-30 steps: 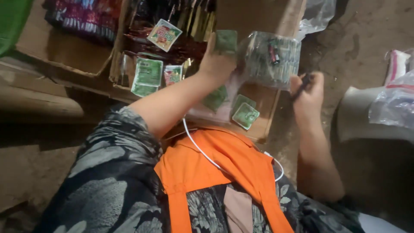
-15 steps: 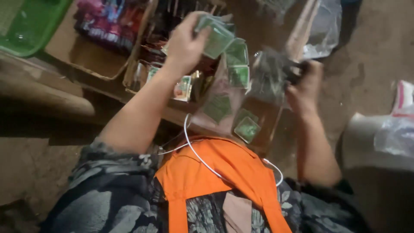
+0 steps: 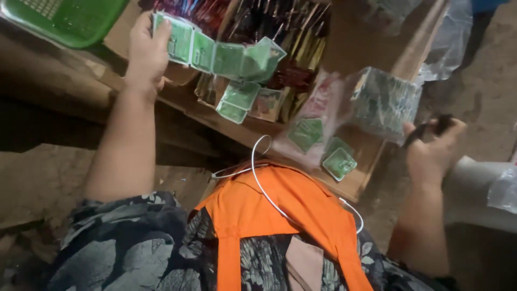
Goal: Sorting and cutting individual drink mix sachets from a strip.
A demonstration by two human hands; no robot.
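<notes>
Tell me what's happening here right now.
A person is standing over cardboard boxes of small packaged goods. The left hand holds up a strip of green sachets, which trails down toward the boxes. The right hand grips a clear plastic bag with more green sachets inside, along with a dark object too blurred to identify. A green basket sits at top left.

Dim, soft motion blur (dark corners)

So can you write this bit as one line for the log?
left hand: holds strip of green sachets | right hand: grips clear bag of sachets | below: cardboard box
</notes>
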